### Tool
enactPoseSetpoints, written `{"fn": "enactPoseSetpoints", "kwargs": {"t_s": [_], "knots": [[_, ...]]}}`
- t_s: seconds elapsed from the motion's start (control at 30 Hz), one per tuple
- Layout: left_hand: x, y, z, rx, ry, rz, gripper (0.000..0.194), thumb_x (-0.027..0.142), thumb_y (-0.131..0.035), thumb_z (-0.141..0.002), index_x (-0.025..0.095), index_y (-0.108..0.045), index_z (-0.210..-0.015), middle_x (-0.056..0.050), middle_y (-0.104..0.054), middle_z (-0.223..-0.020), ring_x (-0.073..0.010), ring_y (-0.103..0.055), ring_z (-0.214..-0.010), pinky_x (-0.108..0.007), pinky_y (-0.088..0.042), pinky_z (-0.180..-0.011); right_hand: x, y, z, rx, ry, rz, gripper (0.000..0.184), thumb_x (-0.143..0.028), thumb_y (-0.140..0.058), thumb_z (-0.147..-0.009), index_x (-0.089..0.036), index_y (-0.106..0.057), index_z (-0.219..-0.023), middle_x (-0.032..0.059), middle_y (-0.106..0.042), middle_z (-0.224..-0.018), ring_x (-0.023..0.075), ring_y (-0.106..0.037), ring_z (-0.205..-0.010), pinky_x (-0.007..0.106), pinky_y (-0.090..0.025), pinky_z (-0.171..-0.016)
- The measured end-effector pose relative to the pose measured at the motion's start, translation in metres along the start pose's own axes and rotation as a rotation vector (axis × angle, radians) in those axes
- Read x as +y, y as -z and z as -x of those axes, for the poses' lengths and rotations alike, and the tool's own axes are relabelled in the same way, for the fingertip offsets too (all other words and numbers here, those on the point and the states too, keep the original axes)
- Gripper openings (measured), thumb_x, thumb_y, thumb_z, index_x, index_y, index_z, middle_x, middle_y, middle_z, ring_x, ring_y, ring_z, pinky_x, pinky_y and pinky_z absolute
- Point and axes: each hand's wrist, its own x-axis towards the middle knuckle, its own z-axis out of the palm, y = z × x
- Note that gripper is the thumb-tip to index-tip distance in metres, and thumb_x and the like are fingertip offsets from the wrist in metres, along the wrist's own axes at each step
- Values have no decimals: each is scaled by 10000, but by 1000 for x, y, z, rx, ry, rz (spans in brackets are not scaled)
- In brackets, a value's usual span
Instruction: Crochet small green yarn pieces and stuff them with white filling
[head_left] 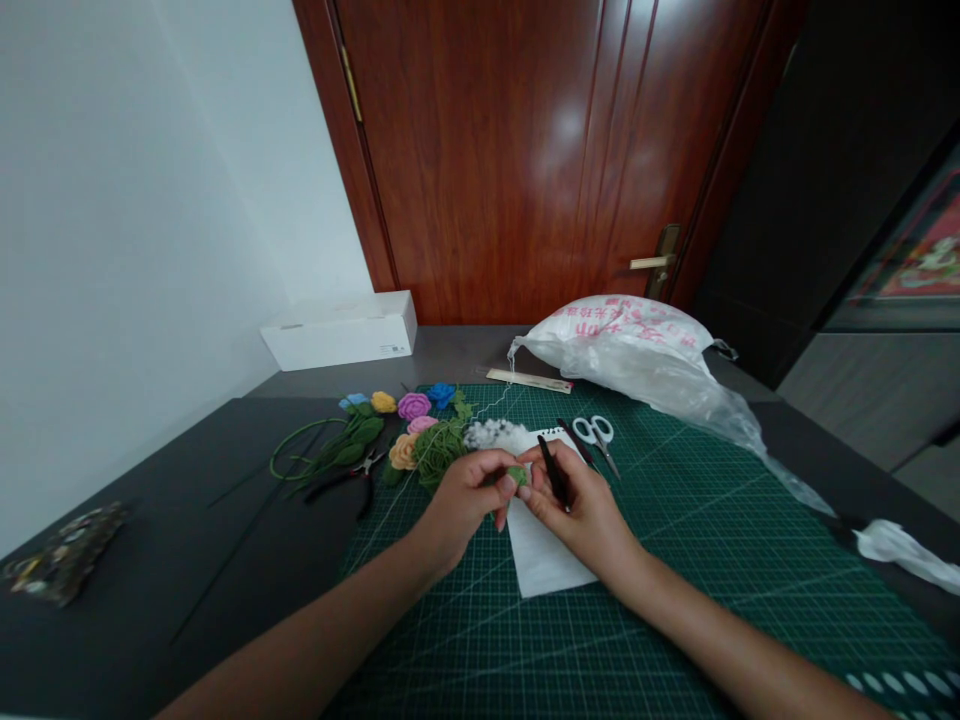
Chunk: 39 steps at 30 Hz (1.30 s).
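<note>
My left hand [461, 502] pinches a small green crocheted piece [516, 476] between its fingertips, and my right hand [579, 512] meets it from the other side. A slim black tool [553, 470], perhaps tweezers, sits in my right hand with its tip up. Below the hands lies a white sheet of paper [541, 545] on a green cutting mat [697, 560]. Just beyond my left hand are a green crocheted bundle [439, 450] and a fluffy white-and-black yarn mass [495, 436]. Crocheted flowers [414, 405] in several colours lie further back.
Red-handled scissors... none of that: silver scissors [595, 436] lie on the mat. Black-handled pliers [352, 480] and green wire [300, 440] sit on the dark table [150, 500] to the left. A plastic bag [622, 345], ruler [529, 380] and white box [341, 330] stand behind, before a wooden door [510, 150].
</note>
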Motion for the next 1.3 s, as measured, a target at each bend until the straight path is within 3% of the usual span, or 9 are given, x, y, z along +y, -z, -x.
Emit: {"fn": "enactPoseSetpoints", "kwargs": {"t_s": [0.23,0.33,0.43,0.53,0.63,0.77,0.9,1.0,1.3], "knots": [[-2,0,0,-24,43,-7,286,403,-734,-829,124,-732,-764,-17,-610,-666,-105,-498,-521,-240,-439,-500,-2,1,-3,72,135,132,154,-183,-662,-843,-202,-694,-992,-12,-577,-720,151,-523,-627,258,-420,-580],[-4,1,-1,9,33,-39,300,413,-746,-829,119,-745,-775,-15,-606,-620,-118,-514,-527,-258,-434,-548,-3,0,-1,91,79,114,110,-168,-639,-836,-202,-661,-938,-13,-583,-728,146,-536,-623,255,-421,-576],[-4,1,-1,90,-6,-79,185,303,-765,-804,126,-781,-858,-45,-687,-724,-139,-553,-593,-279,-443,-623,0,-3,1,76,-23,-9,125,-204,-650,-863,-215,-591,-973,-31,-582,-726,136,-530,-599,250,-427,-561],[-1,1,-1,158,-71,-140,184,192,-766,-760,163,-817,-934,-86,-745,-963,-208,-632,-840,-313,-474,-779,7,-7,1,57,-115,-143,267,-337,-730,-864,-224,-545,-1021,-44,-573,-734,135,-530,-605,258,-439,-565],[2,3,-1,145,-107,-181,189,155,-757,-749,189,-831,-920,-80,-733,-985,-246,-630,-984,-329,-456,-873,12,-11,-1,-14,-198,-322,367,-503,-749,-843,-228,-530,-949,-63,-525,-705,113,-485,-542,251,-403,-507],[1,3,0,100,-89,-76,145,192,-767,-766,175,-817,-901,-72,-730,-926,-232,-632,-916,-325,-462,-838,11,-11,-3,-78,-284,-464,437,-606,-725,-834,-229,-504,-845,-98,-454,-598,75,-363,-443,223,-281,-424],[-1,0,0,93,-43,47,158,218,-777,-787,147,-786,-928,-69,-743,-883,-197,-633,-826,-310,-466,-793,5,-6,-4,-48,-257,-431,419,-597,-724,-838,-214,-561,-796,-72,-483,-583,82,-370,-480,220,-265,-438],[1,-3,1,74,-34,100,279,231,-784,-806,160,-745,-1073,-56,-736,-891,-175,-642,-783,-304,-487,-765,0,-3,-5,-66,-285,-475,424,-607,-729,-822,-209,-584,-797,-56,-524,-615,74,-366,-462,218,-246,-417],[11,8,-3,-24,-42,-83,184,265,-751,-838,137,-732,-969,-13,-698,-709,-149,-646,-616,-291,-515,-661,-11,-1,-7,-94,-429,-627,440,-595,-775,-775,-205,-572,-794,-114,-406,-511,41,-259,-397,196,-157,-394]]}}
